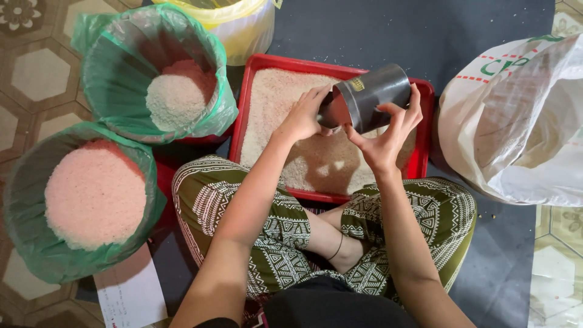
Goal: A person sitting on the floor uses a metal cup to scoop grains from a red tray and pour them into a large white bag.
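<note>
At frame centre, a tilted dark metal can (371, 97) is clasped by both hands, left grip (302, 115) at its mouth, right grip (386, 136) beneath, above the red rice tray (243, 103).

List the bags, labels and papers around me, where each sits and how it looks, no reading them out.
White woven sack: far right, slumped, green and red print.
Two green bags: left, open, holding rice.
Yellow bag: top, behind the red tray.
Gold label: on the dark tin.
White paper sheet: bottom left.

Two green-lined buckets (155, 73) of rice; one red tray (246, 91); one metal can (370, 97); one white sack (516, 121); one yellow-lined bucket (234, 24).
</note>
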